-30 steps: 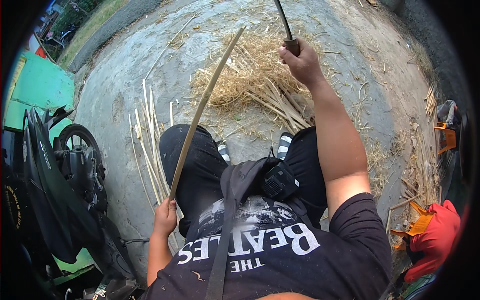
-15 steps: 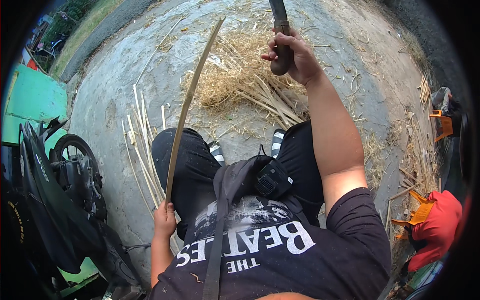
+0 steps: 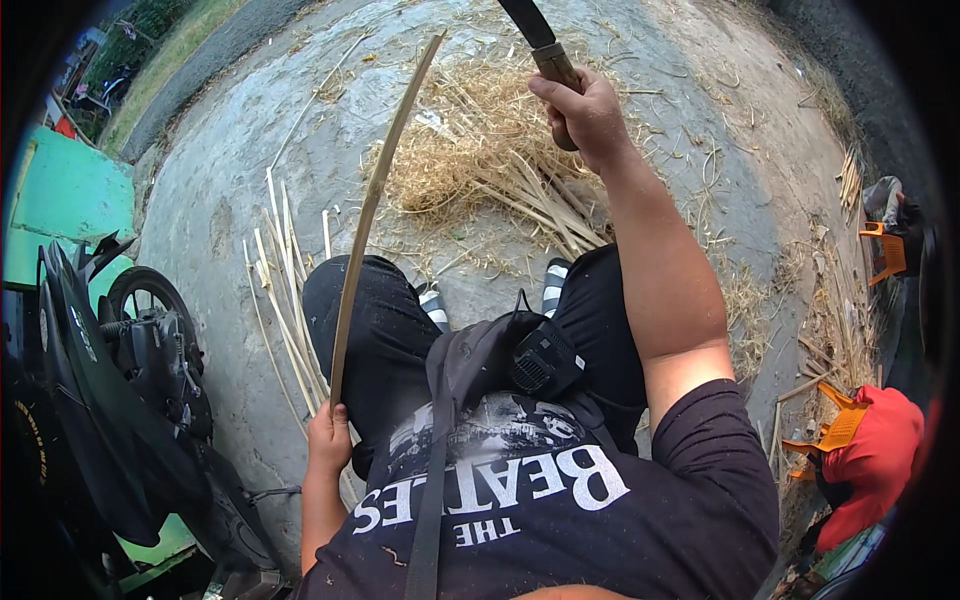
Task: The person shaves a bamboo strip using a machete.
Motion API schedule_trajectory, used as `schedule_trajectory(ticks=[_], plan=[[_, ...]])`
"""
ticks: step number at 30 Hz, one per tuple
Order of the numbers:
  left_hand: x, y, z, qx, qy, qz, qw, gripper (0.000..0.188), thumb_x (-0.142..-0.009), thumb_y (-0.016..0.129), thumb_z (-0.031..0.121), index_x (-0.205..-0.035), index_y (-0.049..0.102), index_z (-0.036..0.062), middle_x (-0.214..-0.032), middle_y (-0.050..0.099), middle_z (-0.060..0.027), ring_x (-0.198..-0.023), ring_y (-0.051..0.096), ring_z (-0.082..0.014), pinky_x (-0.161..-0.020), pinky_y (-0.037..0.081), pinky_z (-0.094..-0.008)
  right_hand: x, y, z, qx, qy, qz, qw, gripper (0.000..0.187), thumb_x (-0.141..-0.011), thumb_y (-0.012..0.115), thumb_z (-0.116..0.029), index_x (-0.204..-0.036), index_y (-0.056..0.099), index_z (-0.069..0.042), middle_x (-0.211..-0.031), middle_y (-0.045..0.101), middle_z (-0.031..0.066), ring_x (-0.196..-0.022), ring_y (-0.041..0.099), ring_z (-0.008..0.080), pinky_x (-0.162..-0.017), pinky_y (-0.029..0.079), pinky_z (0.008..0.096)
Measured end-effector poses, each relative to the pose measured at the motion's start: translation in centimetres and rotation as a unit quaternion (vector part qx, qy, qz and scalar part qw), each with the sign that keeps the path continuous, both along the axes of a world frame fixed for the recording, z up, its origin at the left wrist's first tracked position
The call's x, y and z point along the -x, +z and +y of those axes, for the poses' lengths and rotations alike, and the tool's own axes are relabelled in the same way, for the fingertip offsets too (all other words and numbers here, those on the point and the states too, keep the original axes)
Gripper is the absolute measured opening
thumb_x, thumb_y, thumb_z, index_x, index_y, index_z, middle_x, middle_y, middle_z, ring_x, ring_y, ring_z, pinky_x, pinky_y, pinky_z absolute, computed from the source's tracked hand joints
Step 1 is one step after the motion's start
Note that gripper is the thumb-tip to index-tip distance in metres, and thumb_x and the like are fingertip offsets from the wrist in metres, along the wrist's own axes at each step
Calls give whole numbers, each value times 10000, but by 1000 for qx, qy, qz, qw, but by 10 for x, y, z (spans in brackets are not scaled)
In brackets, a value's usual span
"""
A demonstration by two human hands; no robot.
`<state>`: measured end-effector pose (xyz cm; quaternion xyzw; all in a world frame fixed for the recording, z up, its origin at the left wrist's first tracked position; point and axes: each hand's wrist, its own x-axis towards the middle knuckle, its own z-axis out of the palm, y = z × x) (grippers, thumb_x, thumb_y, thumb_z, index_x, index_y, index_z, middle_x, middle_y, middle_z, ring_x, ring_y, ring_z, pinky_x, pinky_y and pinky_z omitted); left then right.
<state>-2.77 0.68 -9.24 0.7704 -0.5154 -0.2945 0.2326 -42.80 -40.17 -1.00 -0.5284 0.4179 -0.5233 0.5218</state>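
My left hand [image 3: 328, 438] is closed round the lower end of a long, thin bamboo strip [image 3: 366, 215], which stands up past my left knee and leans a little right at its top. Ahead and to the right, my right hand [image 3: 588, 112] grips the wooden handle of a machete [image 3: 530, 24]. Its dark blade points up and left, and the far part runs out of the picture. Blade and strip are apart. Pale shavings [image 3: 440, 160] lie in a heap on the ground beyond my feet.
More split strips [image 3: 288, 290] lean beside my left knee, and others [image 3: 545, 205] lie by the heap. A motorcycle [image 3: 120, 390] stands at the left. At the right are orange chairs [image 3: 845, 420], a person in red [image 3: 880, 455] and more strips along the ground.
The machete has tilted to the left, and my right hand has turned with it and shifted slightly. My left hand and the bamboo strip have barely moved.
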Motion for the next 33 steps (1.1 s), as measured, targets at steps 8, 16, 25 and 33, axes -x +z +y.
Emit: schedule_trajectory(ticks=[8, 16, 25, 33], plan=[[4, 9, -2, 2, -10, -3, 1000, 493, -1086, 485, 448, -932, 592, -8, -672, 545, -88, -641, 522, -181, -603, 441, -379, -9, 8, 22, -8, 185, -73, 980, 318, -864, 750, -161, -1116, 631, -9, -764, 613, 15, -625, 562, 75, -624, 481, 245], [8, 9, -4, -1, -1, 5, 1000, 489, -1096, 472, 442, -869, 537, 14, -695, 474, -7, -675, 441, -116, -594, 389, -330, -31, -4, 26, -119, 322, -239, 908, 490, -919, 534, -392, -1183, 589, 17, -740, 513, -12, -562, 480, 95, -716, 500, 347], [7, 7, -3, 5, 0, 4, 1000, 491, -1092, 482, 442, -859, 532, 13, -676, 456, -1, -660, 433, -117, -591, 383, -330, -38, -11, 26, -168, 321, -254, 897, 478, -953, 470, -404, -1159, 593, 8, -728, 513, -21, -558, 471, 95, -713, 499, 351], [2, 3, -1, 12, -2, -16, 1000, 474, -1082, 509, 419, -878, 570, -4, -646, 521, -113, -593, 511, -220, -573, 424, -384, -43, -11, 29, 29, 191, 125, 973, 380, -913, 691, -289, -1178, 606, -31, -755, 590, 33, -608, 574, 128, -654, 517, 349]])
